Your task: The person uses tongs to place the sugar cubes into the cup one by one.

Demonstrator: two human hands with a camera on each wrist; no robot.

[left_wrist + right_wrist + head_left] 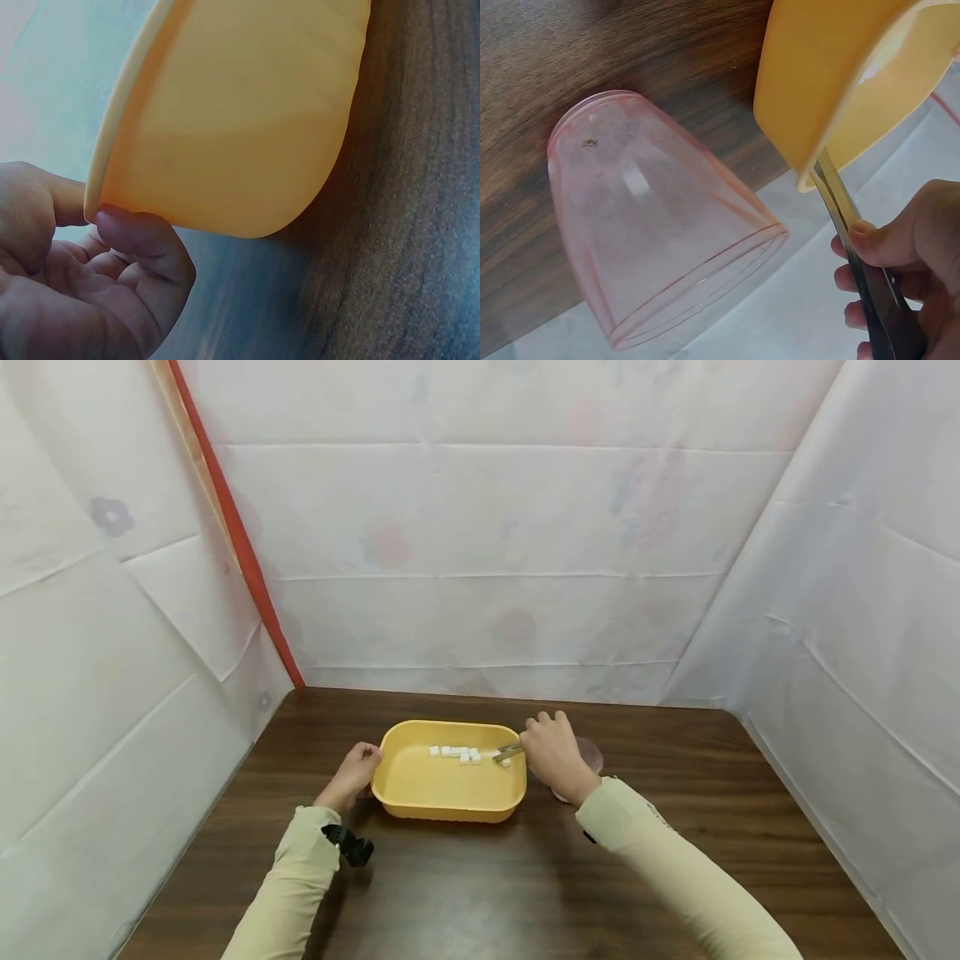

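At the left end of a yellow plastic tray [450, 814], my left hand [356, 774] pinches the rim between thumb and fingers. My right hand [555, 752] holds metal tongs [874, 300] over the tray's right end, the tips reaching down inside. Several small white cubes [465, 759] lie in a loose row along the tray's far half. One cube is right by the tong tips; I cannot tell whether they grip it. Beside the tray on the right, partly behind my right hand, stands a clear pink plastic cup [660, 225], its mouth upward.
A dark wood-grain table [675, 810] carries the tray and cup. White patterned sheets [480, 527] enclose the back and both sides, with a red strip [240, 539] running down the back left corner. A black wrist camera [351, 845] sits on the left sleeve.
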